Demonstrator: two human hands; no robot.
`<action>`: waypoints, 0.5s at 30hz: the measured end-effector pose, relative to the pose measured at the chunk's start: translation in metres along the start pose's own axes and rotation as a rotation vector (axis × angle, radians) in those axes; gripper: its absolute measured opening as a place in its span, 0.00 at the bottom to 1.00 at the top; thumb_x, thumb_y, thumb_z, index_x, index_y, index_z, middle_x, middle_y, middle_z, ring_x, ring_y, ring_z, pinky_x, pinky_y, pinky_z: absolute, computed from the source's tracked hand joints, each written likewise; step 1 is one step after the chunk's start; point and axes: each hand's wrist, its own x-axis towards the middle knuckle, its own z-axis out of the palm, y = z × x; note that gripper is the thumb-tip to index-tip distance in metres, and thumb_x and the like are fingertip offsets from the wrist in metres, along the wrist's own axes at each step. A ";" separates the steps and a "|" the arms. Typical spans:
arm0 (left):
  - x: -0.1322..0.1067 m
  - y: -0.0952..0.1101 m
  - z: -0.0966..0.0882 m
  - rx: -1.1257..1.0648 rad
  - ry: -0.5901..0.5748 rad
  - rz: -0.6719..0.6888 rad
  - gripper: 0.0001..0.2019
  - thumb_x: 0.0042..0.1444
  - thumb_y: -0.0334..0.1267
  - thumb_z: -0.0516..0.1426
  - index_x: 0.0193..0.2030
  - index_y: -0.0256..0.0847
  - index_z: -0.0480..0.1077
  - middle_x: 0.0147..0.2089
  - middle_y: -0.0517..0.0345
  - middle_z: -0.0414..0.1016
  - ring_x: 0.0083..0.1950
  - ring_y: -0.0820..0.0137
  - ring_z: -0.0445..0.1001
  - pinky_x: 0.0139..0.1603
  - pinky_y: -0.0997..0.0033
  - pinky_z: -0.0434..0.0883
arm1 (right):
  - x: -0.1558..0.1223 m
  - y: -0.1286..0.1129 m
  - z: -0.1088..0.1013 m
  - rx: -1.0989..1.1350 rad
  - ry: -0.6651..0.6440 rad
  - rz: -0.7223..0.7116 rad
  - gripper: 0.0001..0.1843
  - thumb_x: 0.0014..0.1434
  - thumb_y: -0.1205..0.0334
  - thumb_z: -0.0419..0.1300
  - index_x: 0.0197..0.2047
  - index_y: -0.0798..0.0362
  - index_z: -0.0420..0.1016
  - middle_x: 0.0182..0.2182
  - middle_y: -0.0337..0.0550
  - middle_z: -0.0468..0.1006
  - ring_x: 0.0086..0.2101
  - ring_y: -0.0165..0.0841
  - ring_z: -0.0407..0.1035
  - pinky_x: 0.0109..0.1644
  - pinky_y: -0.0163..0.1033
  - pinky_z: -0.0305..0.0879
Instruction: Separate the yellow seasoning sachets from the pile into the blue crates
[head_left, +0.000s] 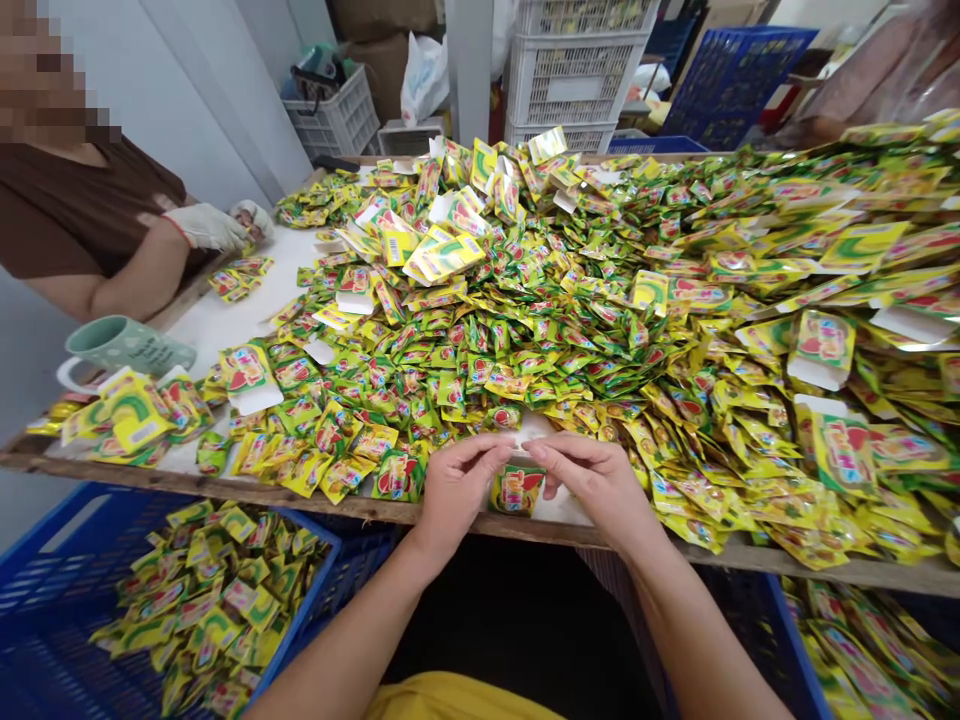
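Observation:
Between my two hands, at the front edge of the table, is a small green and yellow printed carton [516,490] with its white top flap upward. My left hand [466,485] pinches the flap's left side with thumb and forefinger. On the right side, my right hand [592,480] pinches the same flap, its other fingers curled behind the carton. A large heap of small yellow and green sachets [480,340] lies just beyond my hands. Flat open cartons [450,250] rest on top of the heap.
Blue crates [300,610] of filled packs stand below the table edge at left and right. A green mug [131,345] is at the table's left end. Another person's gloved hands [217,228] are at the far left. Stacked white crates [574,75] stand behind.

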 end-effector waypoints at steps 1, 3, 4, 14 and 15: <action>0.000 0.001 0.001 -0.007 -0.014 -0.001 0.08 0.54 0.37 0.61 0.40 0.39 0.79 0.41 0.54 0.82 0.43 0.65 0.78 0.49 0.67 0.72 | -0.001 -0.001 0.000 0.030 0.004 0.014 0.12 0.52 0.54 0.66 0.35 0.52 0.82 0.25 0.40 0.79 0.20 0.27 0.67 0.26 0.34 0.68; 0.000 0.002 0.001 -0.030 -0.043 -0.014 0.10 0.54 0.36 0.61 0.43 0.38 0.77 0.42 0.53 0.81 0.43 0.66 0.78 0.47 0.68 0.73 | -0.002 -0.001 0.001 0.075 0.016 0.037 0.11 0.49 0.56 0.68 0.36 0.51 0.82 0.28 0.40 0.80 0.21 0.27 0.68 0.26 0.34 0.69; 0.001 0.003 0.001 -0.028 -0.061 -0.017 0.11 0.54 0.36 0.61 0.44 0.38 0.77 0.43 0.52 0.81 0.42 0.66 0.78 0.46 0.69 0.73 | -0.002 0.000 0.001 0.085 0.032 0.040 0.11 0.49 0.56 0.68 0.35 0.51 0.82 0.27 0.40 0.80 0.22 0.28 0.69 0.27 0.34 0.70; 0.003 0.002 -0.015 0.193 -0.250 0.351 0.07 0.55 0.32 0.61 0.41 0.41 0.78 0.42 0.51 0.81 0.46 0.65 0.77 0.52 0.63 0.72 | -0.011 0.014 -0.005 -0.212 0.089 -0.307 0.07 0.53 0.63 0.67 0.37 0.49 0.81 0.34 0.45 0.79 0.36 0.35 0.73 0.37 0.39 0.72; 0.002 0.000 -0.016 0.186 -0.255 0.361 0.07 0.54 0.32 0.62 0.41 0.40 0.77 0.42 0.51 0.81 0.47 0.65 0.77 0.52 0.62 0.72 | -0.014 0.015 -0.003 -0.261 0.103 -0.345 0.06 0.55 0.64 0.65 0.38 0.49 0.81 0.35 0.45 0.79 0.37 0.35 0.73 0.38 0.39 0.71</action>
